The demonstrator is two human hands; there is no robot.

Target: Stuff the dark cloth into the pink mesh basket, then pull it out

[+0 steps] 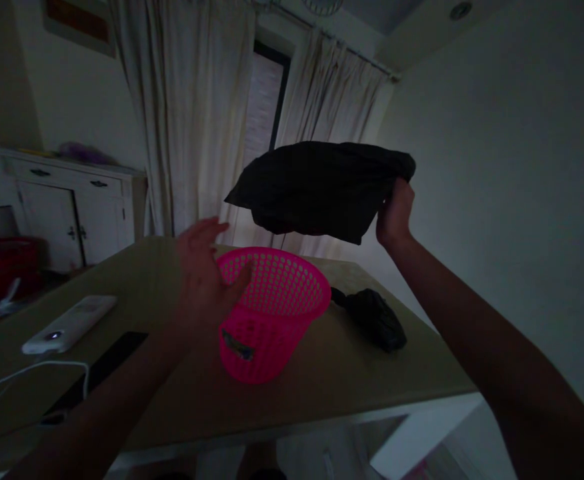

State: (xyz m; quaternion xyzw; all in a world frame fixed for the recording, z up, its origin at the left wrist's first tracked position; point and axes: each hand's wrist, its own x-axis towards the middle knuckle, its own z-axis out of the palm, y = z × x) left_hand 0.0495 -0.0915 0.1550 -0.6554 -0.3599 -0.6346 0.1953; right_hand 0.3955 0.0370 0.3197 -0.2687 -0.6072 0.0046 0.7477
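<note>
My right hand (396, 212) is raised and closed on the right end of a black plastic bag (317, 187). The bag spreads out flat in the air above a pink perforated plastic basket (259, 347). Upright on the table, the basket has a small label on its front. At its left rim is my left hand (207, 280), fingers apart and holding nothing; whether it touches the rim I cannot tell. Right of the basket lies a bundled black plastic bag (375, 320).
The table (322, 393) has a white device (72, 323) with a cable and a dark flat phone-like object (105, 367) on its left side. Behind stand a white cabinet (77, 207) and long curtains (197, 120). A red container (7, 267) is at far left.
</note>
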